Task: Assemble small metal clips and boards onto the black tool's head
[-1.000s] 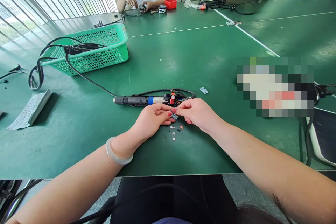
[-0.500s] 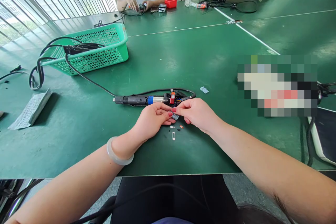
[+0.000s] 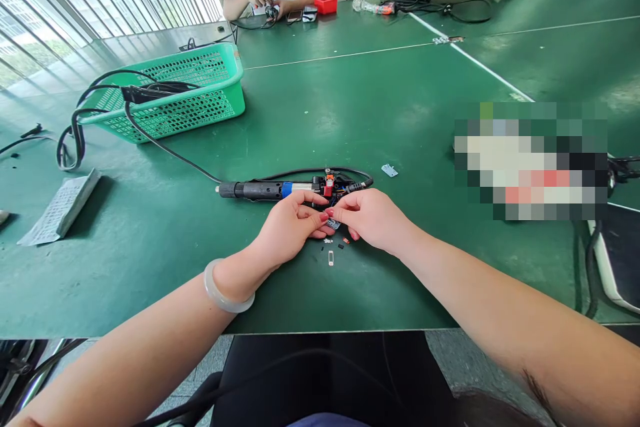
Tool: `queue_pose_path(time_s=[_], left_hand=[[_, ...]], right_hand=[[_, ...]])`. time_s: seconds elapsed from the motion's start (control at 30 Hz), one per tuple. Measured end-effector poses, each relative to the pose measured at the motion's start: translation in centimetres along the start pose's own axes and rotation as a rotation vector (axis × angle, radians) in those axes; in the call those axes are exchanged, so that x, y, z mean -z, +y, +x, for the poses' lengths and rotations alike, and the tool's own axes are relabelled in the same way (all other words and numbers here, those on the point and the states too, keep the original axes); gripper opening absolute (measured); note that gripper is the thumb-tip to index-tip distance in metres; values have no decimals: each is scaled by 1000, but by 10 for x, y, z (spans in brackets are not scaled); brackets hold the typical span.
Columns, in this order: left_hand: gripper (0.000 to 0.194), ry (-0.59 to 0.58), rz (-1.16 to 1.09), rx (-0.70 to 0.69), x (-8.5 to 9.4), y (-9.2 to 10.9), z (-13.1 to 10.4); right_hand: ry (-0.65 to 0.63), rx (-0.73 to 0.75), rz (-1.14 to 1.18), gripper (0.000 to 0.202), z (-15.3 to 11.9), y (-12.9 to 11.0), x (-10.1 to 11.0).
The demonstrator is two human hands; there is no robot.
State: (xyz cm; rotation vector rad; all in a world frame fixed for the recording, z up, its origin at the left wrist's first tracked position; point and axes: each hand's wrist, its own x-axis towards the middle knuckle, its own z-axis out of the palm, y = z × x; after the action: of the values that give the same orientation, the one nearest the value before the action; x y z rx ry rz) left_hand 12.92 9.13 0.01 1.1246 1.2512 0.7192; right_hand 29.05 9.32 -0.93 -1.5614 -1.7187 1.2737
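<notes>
Between the fingertips of my left hand (image 3: 293, 227) and my right hand (image 3: 367, 217) is a small blue-grey plate (image 3: 333, 223), mostly covered by the fingers. Both hands are closed in a pinch on it, thumbs nearly touching. Just behind them lies an opened black electric screwdriver (image 3: 260, 191) with a blue band, a bare metal motor section and a red part (image 3: 329, 185) at its right end. Tiny loose parts lie below my fingers: a white rectangular frame (image 3: 331, 258), an orange piece (image 3: 346, 240) and black bits (image 3: 341, 246). A similar blue-grey plate (image 3: 389, 171) lies beyond my right hand.
A green basket (image 3: 200, 103) with black cables stands at the back left; one cable runs to the screwdriver. A paper-wrapped packet (image 3: 63, 207) lies at left. Something blurred (image 3: 530, 163) lies at right. Across the table (image 3: 425, 113), people sit near a red box (image 3: 326, 4).
The fingers of my right hand have shifted slightly at the small plate. Across the table, the co-worker's hand has lifted a little. The screwdriver and loose parts stay put.
</notes>
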Motion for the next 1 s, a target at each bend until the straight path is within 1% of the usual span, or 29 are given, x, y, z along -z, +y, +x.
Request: queue_pose_path(time_s=[0.13,0.2,0.37,0.4,0.47,0.5,0.53,0.6,0.73,0.87,1.0], left_hand=[[16,1,20,4,0,1,0],[16,1,30,7,0,1,0],[15,13,72,-41,2,0,1],[15,19,79,-51,3,-1,1],[17,28,85,-62,4,-2,2],[17,31,88,-61,5,-2,3],[18,31,92,-58,5,-2,3],[19,24,101,-49,5,-2,3],[19,11,109,-38,5,-1,2],[18,8,114,-40,7,-3,3],[18,-2,132,-44,8,-4,4]], right_hand=[[46,51,-38,24,1,0,-3],[55,54,-50,23,1,0,-2],[5,4,-118,39,-2,-2,10],[2,3,-145,38,-4,-2,15],[-31,17,-219,23,-7,-1,23],[-69,29,-261,15,-9,0,27],[-114,40,-293,11,-11,0,31],[-173,70,-333,13,-13,2,35],[-210,183,-403,14,-12,5,33],[-196,300,-437,9,-8,9,26],[-187,339,-443,7,-7,10,23]])
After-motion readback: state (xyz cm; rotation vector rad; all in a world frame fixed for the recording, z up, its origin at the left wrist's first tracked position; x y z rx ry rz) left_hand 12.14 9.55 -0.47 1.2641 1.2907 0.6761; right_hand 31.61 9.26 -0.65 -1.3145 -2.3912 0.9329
